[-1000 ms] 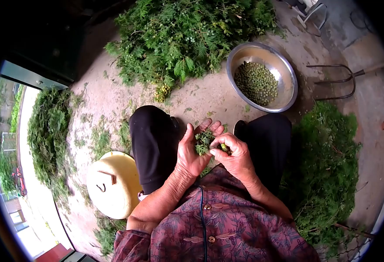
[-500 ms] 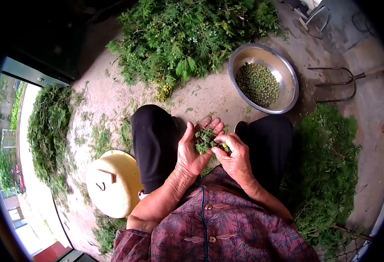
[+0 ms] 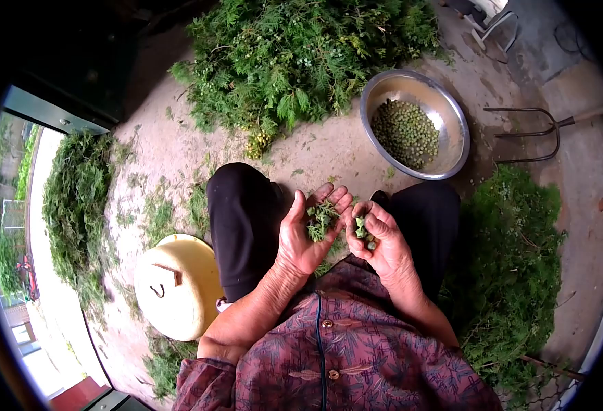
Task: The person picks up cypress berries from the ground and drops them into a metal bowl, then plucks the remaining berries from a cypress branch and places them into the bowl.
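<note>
My left hand [image 3: 300, 238] is turned palm up and cupped, with its thumb held apart. A small heap of green sprigs [image 3: 322, 219] rests across its palm and fingers. Just beside it, my right hand [image 3: 387, 241] has its fingers curled round several pale green seed cones [image 3: 362, 231], which show in the curled palm. The two hands are close together above the gap between my knees. Ahead and to the right stands a steel bowl [image 3: 460, 140] holding many small green cones [image 3: 405, 133].
A large heap of leafy evergreen branches [image 3: 281, 61] lies ahead. More cut greenery [image 3: 513, 274] covers the floor at right, with another pile [image 3: 79, 205] at left. A yellow tub [image 3: 178, 291] sits by my left leg. A fork's metal tines [image 3: 555, 130] lie beyond the bowl.
My right hand has drawn back to the right from the left palm and turned, so the cones in it now show. The left hand has stayed in place with its sprigs.
</note>
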{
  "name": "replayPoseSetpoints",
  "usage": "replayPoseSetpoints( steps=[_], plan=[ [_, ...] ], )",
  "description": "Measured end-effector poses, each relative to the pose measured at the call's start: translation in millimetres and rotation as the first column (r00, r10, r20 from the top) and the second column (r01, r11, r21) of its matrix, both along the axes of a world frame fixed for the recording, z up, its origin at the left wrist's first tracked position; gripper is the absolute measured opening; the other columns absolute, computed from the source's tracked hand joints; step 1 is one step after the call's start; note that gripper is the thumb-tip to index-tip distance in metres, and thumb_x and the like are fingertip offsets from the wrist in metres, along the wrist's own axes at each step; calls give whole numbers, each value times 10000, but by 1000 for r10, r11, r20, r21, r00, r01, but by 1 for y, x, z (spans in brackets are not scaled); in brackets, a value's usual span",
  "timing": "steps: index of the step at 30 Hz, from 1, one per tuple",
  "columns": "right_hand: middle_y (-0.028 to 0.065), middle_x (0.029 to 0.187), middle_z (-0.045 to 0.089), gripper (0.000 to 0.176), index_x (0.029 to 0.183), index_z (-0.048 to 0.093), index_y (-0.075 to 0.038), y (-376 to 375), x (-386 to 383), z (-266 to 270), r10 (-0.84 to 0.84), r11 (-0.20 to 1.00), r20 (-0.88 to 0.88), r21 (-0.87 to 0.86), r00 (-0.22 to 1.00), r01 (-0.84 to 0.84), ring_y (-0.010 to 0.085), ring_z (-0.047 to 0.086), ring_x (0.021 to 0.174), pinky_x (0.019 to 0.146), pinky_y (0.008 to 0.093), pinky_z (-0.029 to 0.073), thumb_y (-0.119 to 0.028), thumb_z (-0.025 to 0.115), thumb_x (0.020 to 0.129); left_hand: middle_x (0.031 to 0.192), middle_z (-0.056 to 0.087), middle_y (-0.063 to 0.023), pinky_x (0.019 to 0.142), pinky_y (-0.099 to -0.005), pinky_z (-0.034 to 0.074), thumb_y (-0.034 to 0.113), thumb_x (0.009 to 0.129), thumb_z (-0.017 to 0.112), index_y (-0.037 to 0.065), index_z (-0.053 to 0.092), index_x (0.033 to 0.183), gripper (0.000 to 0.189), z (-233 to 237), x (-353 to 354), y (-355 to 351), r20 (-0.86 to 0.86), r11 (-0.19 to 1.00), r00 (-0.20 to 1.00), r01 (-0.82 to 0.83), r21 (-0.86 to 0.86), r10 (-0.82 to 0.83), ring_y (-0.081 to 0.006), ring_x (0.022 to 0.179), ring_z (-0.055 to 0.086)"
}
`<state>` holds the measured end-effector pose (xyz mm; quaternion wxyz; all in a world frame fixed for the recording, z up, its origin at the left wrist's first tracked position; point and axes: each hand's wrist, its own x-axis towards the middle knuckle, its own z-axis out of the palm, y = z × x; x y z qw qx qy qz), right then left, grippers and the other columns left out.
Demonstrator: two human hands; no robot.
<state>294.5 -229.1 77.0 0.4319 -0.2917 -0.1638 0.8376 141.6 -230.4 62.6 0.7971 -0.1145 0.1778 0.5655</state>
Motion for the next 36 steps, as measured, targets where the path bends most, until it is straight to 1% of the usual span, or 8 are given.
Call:
replayPoseSetpoints(
  steps=[2, 3, 5, 6, 13, 19, 24, 36],
  plan=[
    [12, 671, 530, 75, 867, 562, -45, -1, -2, 3, -3, 994, 250, 102, 968, -23, 66, 459, 485, 382, 158, 285, -116, 584, 855, 1259, 450, -191, 1001, -443, 343, 437, 900, 430, -6, 407, 1234, 556, -1, 1, 0, -4, 1000, 1000, 16, 6, -16, -328, 1186, 418],
    [10, 695, 548, 94, 920, 593, -33, -2, -3, 6, 2, 983, 411, 165, 912, -77, 73, 499, 531, 424, 174, 357, -71, 594, 834, 1255, 454, -190, 1002, -440, 341, 441, 899, 430, -6, 409, 1233, 558, -1, 1, 0, -8, 999, 1000, 28, 18, -27, -326, 1183, 421],
    [49, 761, 596, 177, 984, 605, -33, -2, -12, 12, -274, 816, 762, 507, 587, -277, 113, 570, 639, 536, 225, 452, -31, 591, 808, 1246, 462, -189, 1005, -436, 339, 447, 897, 431, -6, 412, 1229, 563, -2, 1, -1, -16, 998, 999, 50, 42, -49, -321, 1177, 428],
    [69, 838, 629, 260, 1024, 605, -44, 0, -16, 7, -454, 666, 703, 676, 548, -314, 130, 589, 671, 591, 248, 476, 8, 602, 770, 1242, 467, -188, 1008, -430, 335, 450, 896, 428, -9, 415, 1228, 566, -4, 1, -1, -14, 998, 998, 56, 34, -56, -317, 1168, 436],
    [115, 863, 627, 235, 975, 596, -25, -5, -20, 4, -442, 682, 770, 621, 460, -386, 209, 627, 756, 652, 281, 492, 16, 619, 744, 1242, 476, -179, 991, -427, 353, 452, 897, 428, -9, 441, 1213, 559, -3, 4, -2, -46, 994, 993, 109, 8, -108, -305, 1155, 449],
    [132, 828, 607, 196, 931, 569, -13, 2, -12, 11, -589, 616, 715, 699, 377, -364, 274, 609, 727, 627, 318, 486, -11, 628, 743, 1057, 596, -82, 862, -382, 433, 349, 884, 508, 47, 580, 1042, 348, -6, 0, -8, -313, 973, 927, 164, -164, -209, -235, 1023, 523],
    [172, 835, 581, 208, 934, 538, -6, 1, -7, 9, -574, 629, 760, 647, 304, -431, 357, 571, 738, 626, 381, 470, -48, 627, 750, 951, 599, -41, 840, -379, 422, 195, 798, 620, 61, 596, 992, 237, -7, -1, -13, -399, 980, 895, 193, -56, -199, -198, 939, 525],
    [162, 837, 591, 188, 916, 550, 2, -1, -4, 4, -505, 665, 794, 608, 340, -433, 303, 613, 705, 619, 345, 490, -34, 628, 749, 798, 590, -45, 670, -321, 518, 90, 849, 567, 25, 586, 863, 69, -1, 5, -14, -535, 972, 812, 213, -98, -232, -161, 709, 578]
  ],
)
